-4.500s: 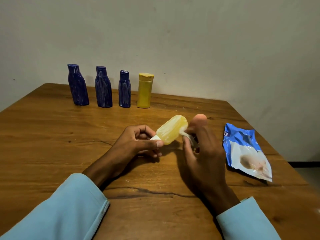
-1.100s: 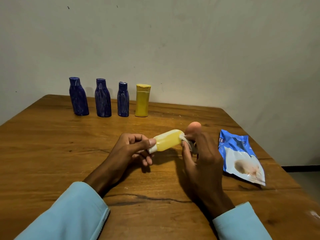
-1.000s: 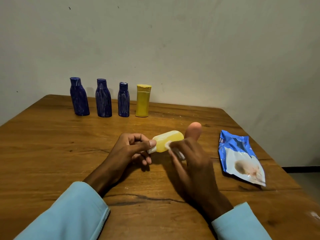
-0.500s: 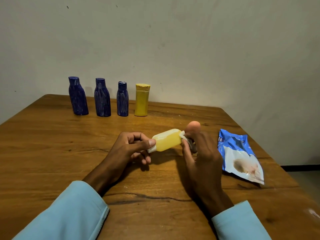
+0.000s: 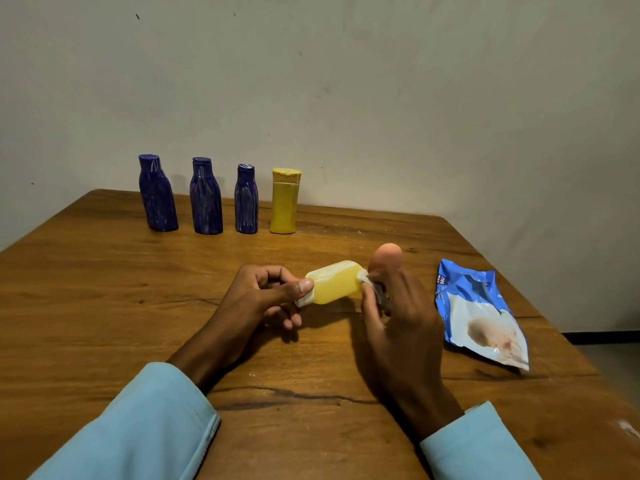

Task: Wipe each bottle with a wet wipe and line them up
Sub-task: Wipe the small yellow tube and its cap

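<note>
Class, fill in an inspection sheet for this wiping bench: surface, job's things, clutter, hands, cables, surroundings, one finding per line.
Surface: wooden table, with dark cracks in the grain.
Job's things: three blue bottles and a yellow bottle upright in a row at the far edge; a pale yellow bottle held on its side above the table; a wet wipe against its base; a blue wipes packet lying flat at the right.
Clutter: nothing seen.
Hands: left hand grips the pale bottle's cap end; right hand pinches the wipe.
Cables: nothing seen.
Surroundings: plain wall behind the table.
</note>
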The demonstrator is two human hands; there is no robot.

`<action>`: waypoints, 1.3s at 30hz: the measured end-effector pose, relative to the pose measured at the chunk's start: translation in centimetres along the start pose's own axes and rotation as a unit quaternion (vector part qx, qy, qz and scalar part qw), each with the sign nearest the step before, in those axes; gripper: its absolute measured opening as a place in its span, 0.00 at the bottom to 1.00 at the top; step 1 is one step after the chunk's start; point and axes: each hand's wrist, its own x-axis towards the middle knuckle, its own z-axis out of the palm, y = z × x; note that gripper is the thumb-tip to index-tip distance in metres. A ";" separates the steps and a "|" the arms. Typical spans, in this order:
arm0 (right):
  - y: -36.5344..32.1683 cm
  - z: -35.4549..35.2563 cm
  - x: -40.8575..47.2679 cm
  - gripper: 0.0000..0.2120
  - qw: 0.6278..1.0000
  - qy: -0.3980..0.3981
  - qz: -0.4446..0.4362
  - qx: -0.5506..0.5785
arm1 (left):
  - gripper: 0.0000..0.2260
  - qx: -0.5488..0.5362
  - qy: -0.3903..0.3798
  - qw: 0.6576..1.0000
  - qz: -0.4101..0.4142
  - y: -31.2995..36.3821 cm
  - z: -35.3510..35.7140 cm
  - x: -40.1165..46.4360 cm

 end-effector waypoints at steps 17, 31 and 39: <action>0.5 -0.2 0.4 0.11 0.999 -0.011 -0.004 0.034 | 0.13 0.003 -0.005 1.000 0.004 0.3 0.2 -0.3; 1.6 -0.9 1.0 0.11 0.997 0.030 0.066 0.019 | 0.09 0.002 -0.005 1.000 0.005 0.5 0.3 -0.4; -0.6 -0.3 -0.3 0.10 0.982 -0.107 -0.097 0.124 | 0.10 -0.014 -0.006 1.000 -0.005 0.5 0.1 -0.4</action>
